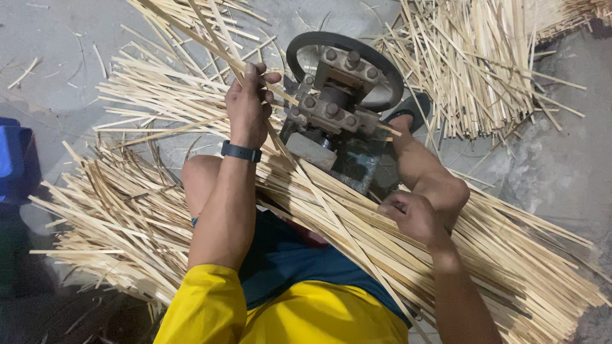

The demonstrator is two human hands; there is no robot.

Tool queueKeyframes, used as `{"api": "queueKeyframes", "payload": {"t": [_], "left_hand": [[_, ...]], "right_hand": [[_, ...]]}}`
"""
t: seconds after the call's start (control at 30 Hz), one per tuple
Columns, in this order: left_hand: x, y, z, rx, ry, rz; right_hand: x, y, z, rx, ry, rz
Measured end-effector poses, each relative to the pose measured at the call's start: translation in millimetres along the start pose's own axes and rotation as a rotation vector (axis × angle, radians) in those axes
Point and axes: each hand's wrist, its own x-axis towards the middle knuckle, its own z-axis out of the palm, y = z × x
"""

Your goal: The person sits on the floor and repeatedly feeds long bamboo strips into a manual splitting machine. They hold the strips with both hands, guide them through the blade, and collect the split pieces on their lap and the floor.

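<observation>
The left hand (pixel 247 105) was clenched around one thin pale bamboo strip (pixel 299 169), just left of the one grey metal machine with a round black wheel (pixel 338 95). The right hand (pixel 413 216) pinched the same strip below the machine, over a bundle of strips (pixel 510 255) too many to count.

A bare grey concrete floor (pixel 57 70) fills the scene, dusty and scuffed, paler toward the upper left and rougher and mottled along the right edge. Loose pale splinters (pixel 24 73) lie scattered over it at the upper left. A blue object (pixel 16 162) stands at the left edge, its kind unclear. The lower left corner sinks into dark shadow. The light is even and soft.
</observation>
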Motion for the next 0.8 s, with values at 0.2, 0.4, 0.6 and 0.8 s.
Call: {"api": "queueKeyframes", "payload": {"t": [0.2, 0.4, 0.6, 0.8], "left_hand": [[15.3, 15.9, -23.1, -0.027, 0.112, 0.205], [14.5, 24.8, -30.5, -0.228, 0.132, 0.075], [8.3, 25.4, -22.6, -0.17, 0.111, 0.006], [3.7, 25.5, -20.3, -0.097, 0.084, -0.006]], "right_hand": [[-12.8, 3.4, -13.7, -0.244, 0.263, -0.178], [-28.5, 13.1, -56.4, -0.285, 0.337, -0.204], [-39.5, 54.4, -60.9, -0.276, 0.336, -0.077], [-64.6, 89.5, -108.3, -0.2, 0.556, -0.074]]}}
